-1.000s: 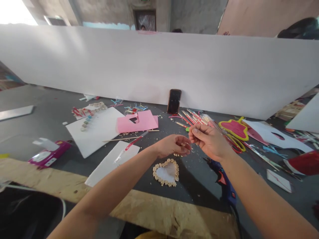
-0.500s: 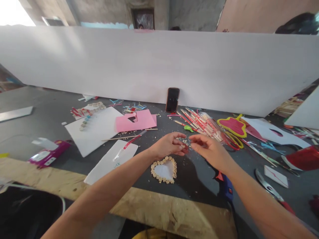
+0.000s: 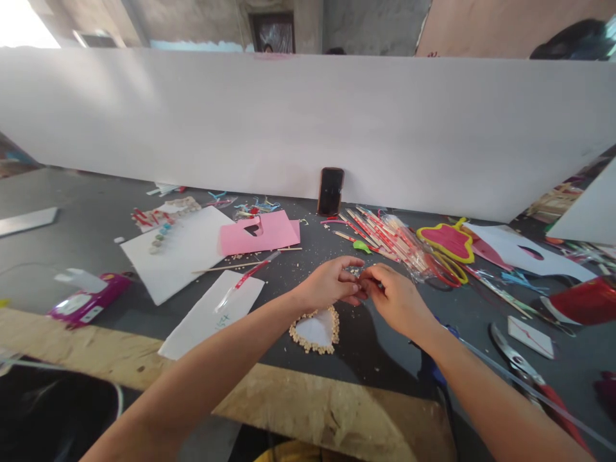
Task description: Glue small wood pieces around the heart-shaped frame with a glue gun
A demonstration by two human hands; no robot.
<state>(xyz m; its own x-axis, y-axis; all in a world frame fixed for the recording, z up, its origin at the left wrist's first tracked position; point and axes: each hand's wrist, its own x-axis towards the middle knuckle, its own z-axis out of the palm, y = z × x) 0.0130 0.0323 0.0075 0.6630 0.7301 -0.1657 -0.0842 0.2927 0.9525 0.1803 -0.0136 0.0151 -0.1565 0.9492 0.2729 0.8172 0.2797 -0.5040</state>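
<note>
My left hand (image 3: 332,283) and my right hand (image 3: 392,296) meet fingertip to fingertip above the dark table. The fingers of both are curled into a pinch; whatever small thing they hold is hidden between them. Just below my left hand lies a white paper heart (image 3: 312,331) edged with small beige chunks (image 3: 315,348), its upper edge partly covered by the hand. Tiny loose crumbs are scattered on the table around my fingers. Under my right forearm a blue glue gun (image 3: 437,373) is mostly hidden.
A phone (image 3: 330,191) leans against the white board (image 3: 289,122). Behind my right hand lie red-wrapped sticks (image 3: 378,234) and a yellow-edged pink shape (image 3: 446,242). Pliers (image 3: 517,359) rest at right. Left are pink card (image 3: 240,237), white sheets (image 3: 178,250) and a purple packet (image 3: 91,301).
My right hand has moved left and its fingertips now meet those of my left hand. The gap between the hands has closed. The view has shifted slightly.
</note>
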